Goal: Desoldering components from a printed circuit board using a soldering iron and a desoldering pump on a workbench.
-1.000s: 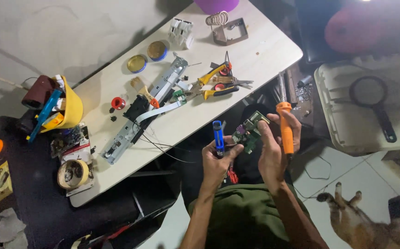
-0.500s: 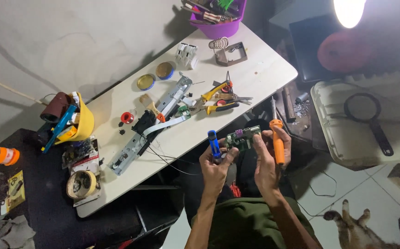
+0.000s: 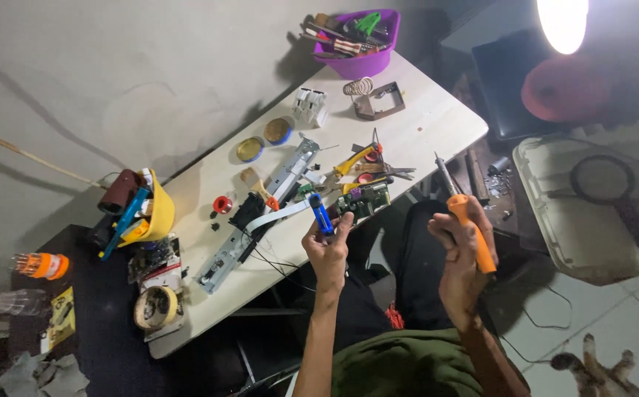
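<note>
My left hand (image 3: 328,248) is closed around a blue pen-shaped tool (image 3: 321,213), held upright at the near edge of the white table (image 3: 437,121). My right hand (image 3: 460,254) grips an orange-handled soldering iron (image 3: 472,234), its metal tip pointing up and to the left, off the table's right side. A small green circuit board (image 3: 364,200) lies at the table edge between the hands, closer to the blue tool. I cannot tell whether either hand touches the board.
On the table are a long metal rail assembly (image 3: 290,173), yellow-handled pliers (image 3: 357,157), two round tins (image 3: 250,149), a purple bowl of tools (image 3: 356,45) and a yellow bowl (image 3: 156,215). A tape roll (image 3: 154,307) sits left. An animal's paws (image 3: 591,366) show at bottom right.
My hands have moved apart. The right hand has carried the soldering iron to the right, away from the circuit board. The view has tilted up, showing more of the table.
</note>
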